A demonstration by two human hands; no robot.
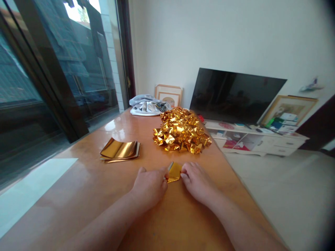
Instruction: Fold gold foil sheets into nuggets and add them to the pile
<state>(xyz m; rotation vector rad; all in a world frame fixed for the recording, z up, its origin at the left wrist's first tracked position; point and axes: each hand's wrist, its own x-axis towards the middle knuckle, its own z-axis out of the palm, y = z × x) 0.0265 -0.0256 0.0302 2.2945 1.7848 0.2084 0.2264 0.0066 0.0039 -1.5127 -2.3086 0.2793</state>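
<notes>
Between my two hands is a small sheet of gold foil paper (175,172), partly folded, just above or on the wooden table (167,223). My left hand (151,183) pinches its left edge, where a pale strip of the paper's underside shows. On the right side, the fingertips of my right hand (195,179) are closed on the other edge. A stack of flat gold foil sheets (119,150) lies to the left, beyond my left hand. Past both hands spreads a large heap of folded gold foil pieces (181,130).
Grey-white cloth or bag (148,105) lies at the table's far end, near leaning picture frames (169,93). A pale sheet (36,188) covers part of the left side. Beyond the table's right edge are a low white cabinet (277,143) and a television (235,96). Glass doors stand left.
</notes>
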